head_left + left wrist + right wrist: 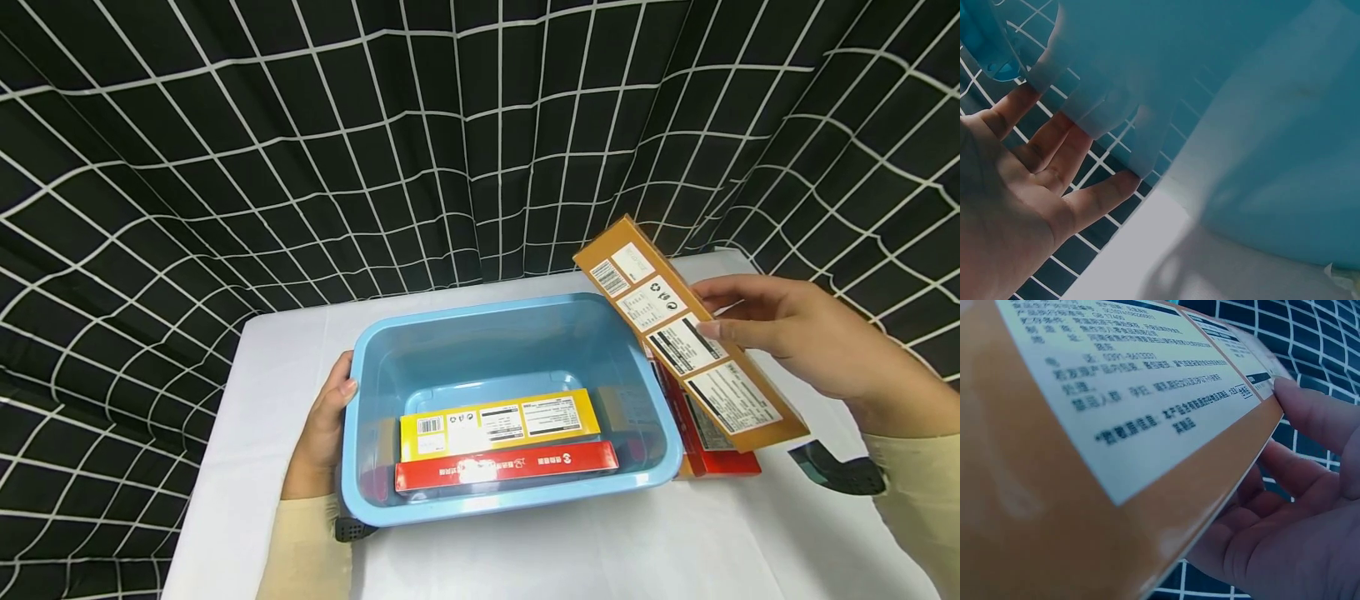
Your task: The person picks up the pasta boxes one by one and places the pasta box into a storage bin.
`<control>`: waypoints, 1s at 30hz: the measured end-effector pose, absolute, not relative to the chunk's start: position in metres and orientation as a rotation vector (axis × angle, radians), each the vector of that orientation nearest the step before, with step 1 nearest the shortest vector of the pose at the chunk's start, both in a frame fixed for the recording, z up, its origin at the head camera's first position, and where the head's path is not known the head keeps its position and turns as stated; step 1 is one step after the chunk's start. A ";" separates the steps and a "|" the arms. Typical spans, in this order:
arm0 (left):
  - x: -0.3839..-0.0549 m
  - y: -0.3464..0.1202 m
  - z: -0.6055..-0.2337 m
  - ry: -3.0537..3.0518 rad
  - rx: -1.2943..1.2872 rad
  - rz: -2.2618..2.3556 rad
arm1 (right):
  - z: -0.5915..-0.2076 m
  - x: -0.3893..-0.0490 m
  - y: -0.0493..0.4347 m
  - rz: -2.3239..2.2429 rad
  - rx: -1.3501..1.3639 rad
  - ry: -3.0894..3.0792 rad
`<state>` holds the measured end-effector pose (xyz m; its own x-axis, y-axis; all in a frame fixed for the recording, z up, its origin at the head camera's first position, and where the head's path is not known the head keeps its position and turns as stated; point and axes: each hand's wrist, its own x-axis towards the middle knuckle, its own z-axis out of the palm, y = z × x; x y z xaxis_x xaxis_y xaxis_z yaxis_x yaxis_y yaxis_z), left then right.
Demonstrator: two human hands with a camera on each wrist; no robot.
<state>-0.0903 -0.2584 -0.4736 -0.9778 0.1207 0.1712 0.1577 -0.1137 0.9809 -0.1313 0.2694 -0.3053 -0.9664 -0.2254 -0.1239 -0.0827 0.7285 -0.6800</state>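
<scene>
An orange-brown carton (667, 321), long and flat with white printed label panels, is held tilted at the right end of a blue plastic tub (352, 450). My right hand (783, 325) pinches its right edge, thumb on the printed face and fingers behind, as the right wrist view shows too. Fairly straight fingers of my left hand (1041, 169) rest their tips on the tub's outer left wall. Inside the tub, a yellow carton (498, 423) lies beside a red carton (506, 467) near the front wall.
Partly hidden under the held carton, red boxes (712, 458) lie on the white-covered table (285, 350), right of the tub. Black cloth with a white grid (420, 167) hangs behind and around the table.
</scene>
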 end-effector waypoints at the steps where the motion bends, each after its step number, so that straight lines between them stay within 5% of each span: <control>1: -0.090 -0.258 -0.474 -2.076 -0.322 -2.301 | -0.304 -0.131 0.268 -1.059 -0.255 2.741; 30: -0.090 -0.258 -0.473 -2.074 -0.331 -2.305 | -0.279 -0.126 0.231 -1.092 -0.381 2.789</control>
<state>-0.0898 -0.2581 -0.4732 -0.9772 0.1244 0.1721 0.1580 -0.1152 0.9807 -0.1255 0.2310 -0.2793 -0.9609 -0.2760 -0.0217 -0.1880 0.7078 -0.6809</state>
